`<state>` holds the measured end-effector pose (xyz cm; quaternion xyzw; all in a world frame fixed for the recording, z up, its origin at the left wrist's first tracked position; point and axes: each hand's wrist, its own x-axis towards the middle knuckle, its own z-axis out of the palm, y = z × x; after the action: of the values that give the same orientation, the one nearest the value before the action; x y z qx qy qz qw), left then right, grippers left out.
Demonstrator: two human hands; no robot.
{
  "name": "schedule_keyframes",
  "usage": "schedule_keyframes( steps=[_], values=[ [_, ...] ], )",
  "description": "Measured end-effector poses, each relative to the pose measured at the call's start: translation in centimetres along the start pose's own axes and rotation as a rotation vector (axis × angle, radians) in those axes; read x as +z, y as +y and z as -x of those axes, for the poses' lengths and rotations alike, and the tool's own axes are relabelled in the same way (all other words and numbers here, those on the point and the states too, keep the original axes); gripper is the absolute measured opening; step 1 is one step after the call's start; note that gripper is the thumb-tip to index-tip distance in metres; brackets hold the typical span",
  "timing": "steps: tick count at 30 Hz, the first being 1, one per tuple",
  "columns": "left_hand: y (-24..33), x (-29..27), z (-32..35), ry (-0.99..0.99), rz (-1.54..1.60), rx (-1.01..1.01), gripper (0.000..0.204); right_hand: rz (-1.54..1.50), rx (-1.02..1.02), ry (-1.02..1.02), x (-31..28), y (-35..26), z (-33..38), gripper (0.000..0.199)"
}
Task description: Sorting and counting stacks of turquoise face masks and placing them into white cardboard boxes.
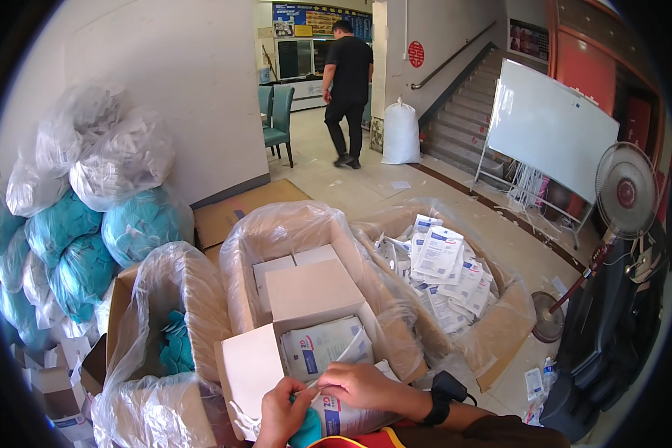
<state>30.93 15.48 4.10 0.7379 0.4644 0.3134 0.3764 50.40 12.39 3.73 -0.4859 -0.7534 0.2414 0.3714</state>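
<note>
Both hands grip: left hand (280, 418) bunches teal cloth (307, 429), right hand (358, 386) pinches a flat white packet (343, 417); next, careful slipping inside.

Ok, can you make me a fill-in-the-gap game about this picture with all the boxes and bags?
1. The left hand holds something ____ in colour.
2. The right hand pinches a flat white ____.
3. The small open box is made of ____.
4. The standing fan is on the person's ____ side.

Missing words: teal; packet; cardboard; right
</note>
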Motion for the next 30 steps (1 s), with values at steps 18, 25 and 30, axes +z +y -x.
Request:
schedule_keyframes(
  steps=[18,25,30],
  values=[
    [-0.4,0.1,0.0,0.008,0.028,-0.003,0.021,0.014,-0.009,0.01,-0.4,-0.1,-0.1,0.01],
    [-0.7,0.3,0.0,0.018,0.033,0.018,0.021,0.007,-0.014,0.009,-0.5,0.0,-0.2,0.01],
    [-0.4,0.3,0.0,0.029,0.026,0.024,0.021,-0.003,-0.015,0.003,-0.7,0.0,-0.3,0.01]
  ],
)
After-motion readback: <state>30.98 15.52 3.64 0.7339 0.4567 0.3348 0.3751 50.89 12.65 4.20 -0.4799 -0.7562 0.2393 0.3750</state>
